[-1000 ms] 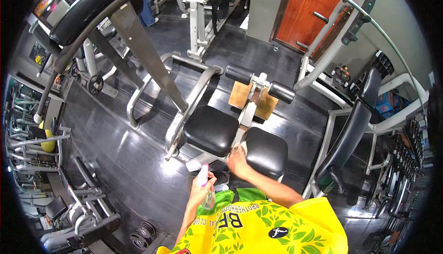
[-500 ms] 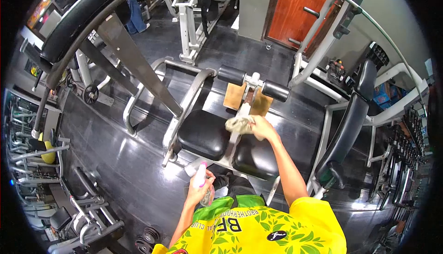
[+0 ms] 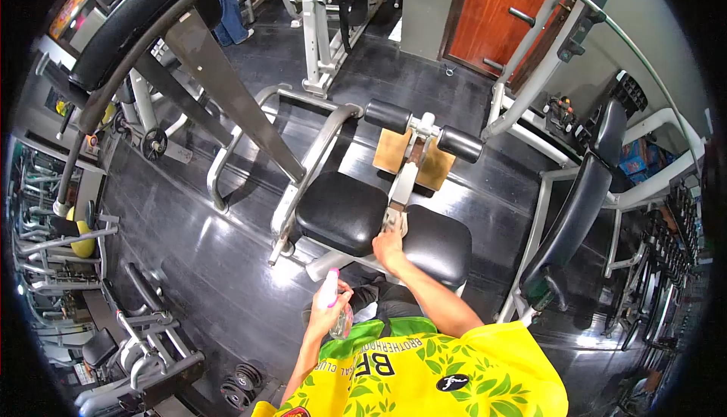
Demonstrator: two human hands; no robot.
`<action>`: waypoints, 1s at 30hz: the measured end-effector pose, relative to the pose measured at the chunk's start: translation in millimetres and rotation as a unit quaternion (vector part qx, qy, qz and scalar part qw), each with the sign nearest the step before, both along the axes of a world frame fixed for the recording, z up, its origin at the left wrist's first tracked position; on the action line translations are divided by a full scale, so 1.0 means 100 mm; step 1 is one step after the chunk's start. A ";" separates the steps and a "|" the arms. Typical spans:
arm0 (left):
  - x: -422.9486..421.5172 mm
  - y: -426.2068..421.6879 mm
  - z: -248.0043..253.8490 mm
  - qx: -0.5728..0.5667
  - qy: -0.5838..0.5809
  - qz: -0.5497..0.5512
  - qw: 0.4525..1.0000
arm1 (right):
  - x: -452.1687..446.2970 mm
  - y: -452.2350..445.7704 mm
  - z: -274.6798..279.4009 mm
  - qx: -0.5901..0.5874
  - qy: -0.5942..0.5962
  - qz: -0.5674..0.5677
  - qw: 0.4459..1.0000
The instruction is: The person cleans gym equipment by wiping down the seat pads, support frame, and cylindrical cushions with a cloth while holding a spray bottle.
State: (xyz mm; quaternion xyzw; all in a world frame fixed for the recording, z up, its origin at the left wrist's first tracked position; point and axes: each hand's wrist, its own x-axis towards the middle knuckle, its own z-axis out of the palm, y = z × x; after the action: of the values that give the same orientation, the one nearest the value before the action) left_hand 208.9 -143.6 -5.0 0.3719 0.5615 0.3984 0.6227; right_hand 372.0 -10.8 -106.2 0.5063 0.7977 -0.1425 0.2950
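Note:
My left hand (image 3: 330, 307) is wrapped round a clear spray bottle (image 3: 340, 324) with a white and pink trigger head, low in front of my body. Between two black padded seats my right hand (image 3: 388, 247) is closed on a light-coloured cloth (image 3: 394, 221), pressed against the metal bar of the bench. On one side lies the left seat pad (image 3: 341, 209), on the other the right seat pad (image 3: 435, 244). Further along the bar sit two black foam rollers (image 3: 388, 115) and a brown board (image 3: 435, 168) beneath.
A grey steel frame (image 3: 254, 114) with a long slanted beam rises on my left. To the right stands an upright black backrest (image 3: 572, 216) under a barbell rack. Weight plates (image 3: 241, 387) lie on the floor at lower left. At the top left a person's jeans (image 3: 229, 14) show.
My right hand has moved down and left with the cloth, from above the right seat to the bar between the seats. My left hand still holds the bottle. The view has shifted slightly.

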 end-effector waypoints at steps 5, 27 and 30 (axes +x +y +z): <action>0.01 0.05 -0.07 0.014 -0.005 -0.001 1.000 | -0.11 -0.58 0.18 0.054 0.046 0.104 0.992; -0.09 0.01 0.18 0.074 0.082 -0.005 0.994 | 0.92 0.94 -0.22 0.085 0.304 -0.320 0.893; 0.00 -0.01 0.24 0.056 0.047 -0.001 0.997 | 0.48 0.75 -0.80 0.048 0.090 -0.157 0.982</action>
State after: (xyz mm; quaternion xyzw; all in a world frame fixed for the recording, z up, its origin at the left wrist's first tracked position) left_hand 208.5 -145.0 19.1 0.4249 0.5666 0.4104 0.5744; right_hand 420.3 64.0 -186.5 0.6236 0.7377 -0.1933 0.1719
